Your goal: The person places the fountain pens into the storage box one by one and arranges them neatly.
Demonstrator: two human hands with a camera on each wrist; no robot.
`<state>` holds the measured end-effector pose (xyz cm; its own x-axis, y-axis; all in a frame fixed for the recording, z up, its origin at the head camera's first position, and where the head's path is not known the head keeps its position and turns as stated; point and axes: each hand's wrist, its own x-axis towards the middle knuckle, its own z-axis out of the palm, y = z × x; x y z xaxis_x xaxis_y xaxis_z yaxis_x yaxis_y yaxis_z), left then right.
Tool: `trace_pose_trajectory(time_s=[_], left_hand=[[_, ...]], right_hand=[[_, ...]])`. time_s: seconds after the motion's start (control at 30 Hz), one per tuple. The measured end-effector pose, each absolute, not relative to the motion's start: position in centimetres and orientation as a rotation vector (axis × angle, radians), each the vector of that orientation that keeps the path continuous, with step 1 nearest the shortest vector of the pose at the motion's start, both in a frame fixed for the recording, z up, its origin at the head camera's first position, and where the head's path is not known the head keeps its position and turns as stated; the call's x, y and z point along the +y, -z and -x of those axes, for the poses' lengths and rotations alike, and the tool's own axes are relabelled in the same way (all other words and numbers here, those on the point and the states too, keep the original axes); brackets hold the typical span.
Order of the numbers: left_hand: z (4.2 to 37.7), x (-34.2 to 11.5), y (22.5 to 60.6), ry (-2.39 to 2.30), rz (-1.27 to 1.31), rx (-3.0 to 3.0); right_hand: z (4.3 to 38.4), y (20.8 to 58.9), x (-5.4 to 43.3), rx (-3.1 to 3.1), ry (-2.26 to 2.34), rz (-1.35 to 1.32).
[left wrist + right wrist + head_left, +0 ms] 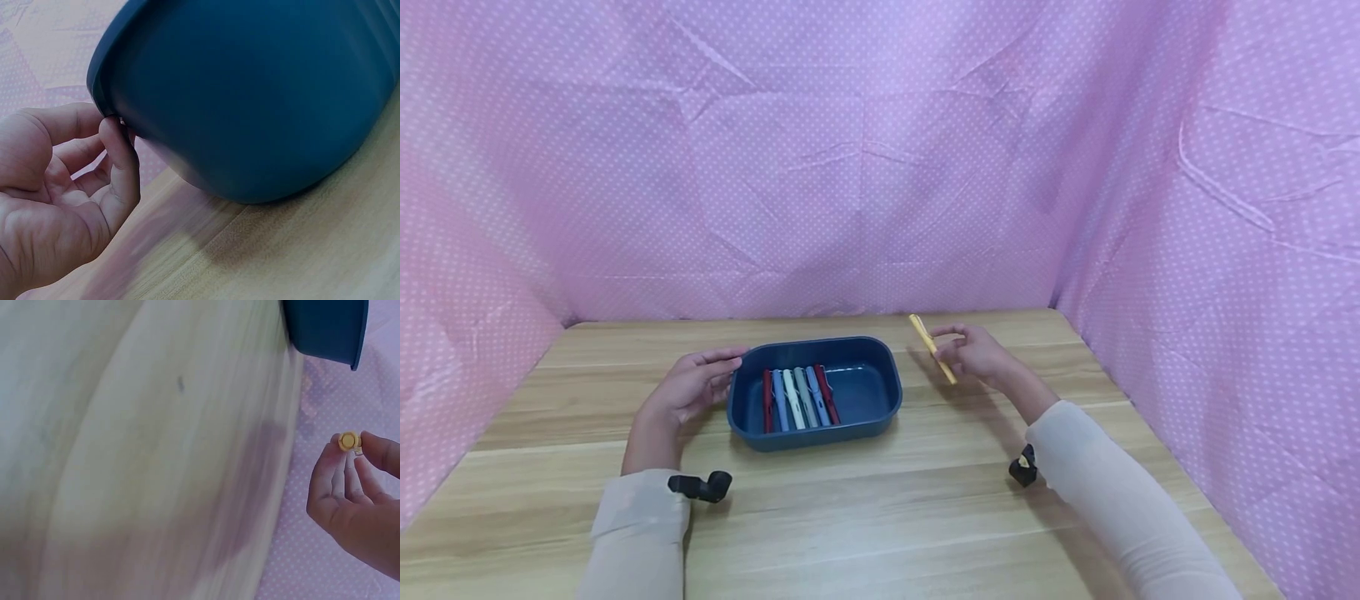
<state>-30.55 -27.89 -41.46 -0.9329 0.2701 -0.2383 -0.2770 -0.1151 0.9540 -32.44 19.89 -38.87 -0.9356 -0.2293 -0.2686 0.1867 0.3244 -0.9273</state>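
Observation:
My left hand [698, 385] pinches the left end of a dark blue tray [887, 408] at its rim; in the left wrist view the thumb and a finger meet at the edge of the tray [250, 112]. Several capped pens [799, 398] lie side by side in its left half, dark red, blue, pale and grey-green, clips showing. To the right of the tray, my right hand [977, 357] holds a yellow pen [922, 335] above the table, tilted. The right wrist view shows that pen [348, 441] end-on between thumb and fingers.
The wooden table [850, 517] carries the tray near its far side. A pink dotted cloth [865, 167] hangs behind the table and along both sides. Black wrist cameras sit on both sleeves.

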Motion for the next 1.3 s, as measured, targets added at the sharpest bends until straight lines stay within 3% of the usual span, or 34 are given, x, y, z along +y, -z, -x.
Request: trace_pose_trajectory(time_s=[1.3], left_hand=[[30.4, -27.9, 41.3, -2.118, -0.022, 1.783]], right_hand=[[31.3, 35.8, 12.4, 1.973, 1.732, 0.138]])
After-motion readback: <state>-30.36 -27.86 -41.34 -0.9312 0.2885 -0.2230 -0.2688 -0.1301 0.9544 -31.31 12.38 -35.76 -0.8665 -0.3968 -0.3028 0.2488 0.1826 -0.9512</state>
